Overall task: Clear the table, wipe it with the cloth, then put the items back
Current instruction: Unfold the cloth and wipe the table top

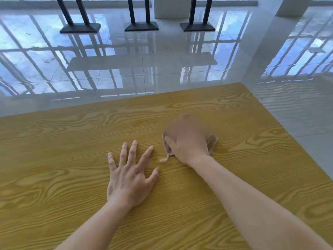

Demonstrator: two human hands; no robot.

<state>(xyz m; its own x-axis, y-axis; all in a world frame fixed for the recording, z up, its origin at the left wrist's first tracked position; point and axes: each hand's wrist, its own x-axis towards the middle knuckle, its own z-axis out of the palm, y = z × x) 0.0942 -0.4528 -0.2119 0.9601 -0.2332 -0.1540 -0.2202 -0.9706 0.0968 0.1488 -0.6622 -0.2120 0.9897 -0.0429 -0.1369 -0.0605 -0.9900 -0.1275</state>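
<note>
The wooden table (72, 141) bears the left hand (128, 179) flat near its centre, fingers spread wide. Just right of it, the right hand (187, 141) covers the bunched cloth (212, 142) — too blurred to tell its grip. A loose hold could let the cloth slip out, leaving patches unwiped.

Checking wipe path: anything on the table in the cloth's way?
Only the left hand, resting flat on the table just left of the cloth, which lies under the right hand. Nothing else visible on the tabletop stands in its way.
</note>
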